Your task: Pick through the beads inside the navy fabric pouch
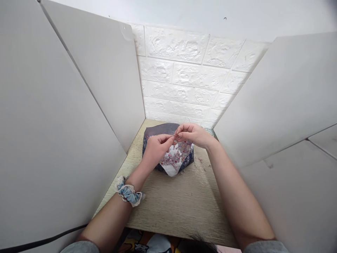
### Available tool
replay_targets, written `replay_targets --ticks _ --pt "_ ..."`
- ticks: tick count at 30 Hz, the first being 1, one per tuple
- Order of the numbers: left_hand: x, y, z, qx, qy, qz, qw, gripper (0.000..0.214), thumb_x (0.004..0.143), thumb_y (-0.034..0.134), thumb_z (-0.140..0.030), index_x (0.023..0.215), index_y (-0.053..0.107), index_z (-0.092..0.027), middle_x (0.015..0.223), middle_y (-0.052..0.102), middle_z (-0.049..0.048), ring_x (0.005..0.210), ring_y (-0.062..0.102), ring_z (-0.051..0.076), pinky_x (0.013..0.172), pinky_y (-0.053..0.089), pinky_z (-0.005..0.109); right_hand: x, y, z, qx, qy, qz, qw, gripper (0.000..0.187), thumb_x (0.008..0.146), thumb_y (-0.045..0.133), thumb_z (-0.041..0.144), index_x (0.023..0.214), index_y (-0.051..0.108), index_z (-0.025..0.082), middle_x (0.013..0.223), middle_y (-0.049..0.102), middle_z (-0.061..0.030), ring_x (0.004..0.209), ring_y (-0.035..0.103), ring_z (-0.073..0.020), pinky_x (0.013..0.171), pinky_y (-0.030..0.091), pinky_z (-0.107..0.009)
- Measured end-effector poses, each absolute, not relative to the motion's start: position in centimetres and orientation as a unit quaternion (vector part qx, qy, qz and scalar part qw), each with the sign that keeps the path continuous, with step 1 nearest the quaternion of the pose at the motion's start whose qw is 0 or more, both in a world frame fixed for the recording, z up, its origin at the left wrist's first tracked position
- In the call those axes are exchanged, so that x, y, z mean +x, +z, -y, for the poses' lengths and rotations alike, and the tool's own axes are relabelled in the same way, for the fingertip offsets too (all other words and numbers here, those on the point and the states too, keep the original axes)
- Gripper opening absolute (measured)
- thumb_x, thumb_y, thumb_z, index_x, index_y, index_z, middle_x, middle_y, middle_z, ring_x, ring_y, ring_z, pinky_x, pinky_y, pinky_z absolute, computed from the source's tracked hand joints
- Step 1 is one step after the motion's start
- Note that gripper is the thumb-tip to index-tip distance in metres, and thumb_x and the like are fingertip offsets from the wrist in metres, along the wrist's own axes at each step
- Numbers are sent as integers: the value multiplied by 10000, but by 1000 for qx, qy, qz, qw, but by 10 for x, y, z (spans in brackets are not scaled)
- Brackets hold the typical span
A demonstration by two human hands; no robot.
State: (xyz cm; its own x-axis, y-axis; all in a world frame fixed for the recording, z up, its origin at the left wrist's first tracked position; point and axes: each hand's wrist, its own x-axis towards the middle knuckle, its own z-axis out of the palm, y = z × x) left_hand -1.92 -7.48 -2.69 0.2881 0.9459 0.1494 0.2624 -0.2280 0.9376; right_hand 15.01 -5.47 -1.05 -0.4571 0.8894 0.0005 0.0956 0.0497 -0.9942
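My left hand [156, 147] and my right hand [193, 135] meet fingertip to fingertip above a dark blue tray [158, 130] at the far end of a wooden table [173, 203]. Both hands are closed in a pinch on something too small to make out. The tray holds a white sheet [173, 168] covered with small red and pink beads [177, 155]. A blue scrunchie with lace trim [128, 192] sits on my left wrist.
White panels [65, 123] [284, 105] wall in the table on the left and right. A white brick-pattern wall [184, 88] closes the back. A black cable [39, 242] runs along the lower left. Small specks lie on the wood near the tray's right side.
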Motion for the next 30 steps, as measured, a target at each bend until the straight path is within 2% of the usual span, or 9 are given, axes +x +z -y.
replay_targets --ticks 14,25,30 --pt "-20 -26 76 693 388 -445 415 342 733 452 -440 761 643 -157 659 593 6 477 420 61 449 315 183 143 -14 56 -380 618 585 363 71 652 574 152 719 552 141 699 590 3 680 578 -66 654 462 -175" --pt "-21 -26 75 689 396 -440 419 348 728 453 -442 755 648 -155 628 582 1 478 440 66 442 319 181 141 -18 54 -393 605 594 357 96 651 582 186 734 556 148 704 597 1 689 574 -77 669 455 -208" --pt "-21 -22 76 677 386 -448 439 333 727 461 -422 721 649 -148 549 557 2 453 428 66 410 298 179 142 -14 56 -415 559 635 334 163 651 591 261 762 576 143 703 607 -18 651 555 -81 591 426 -198"
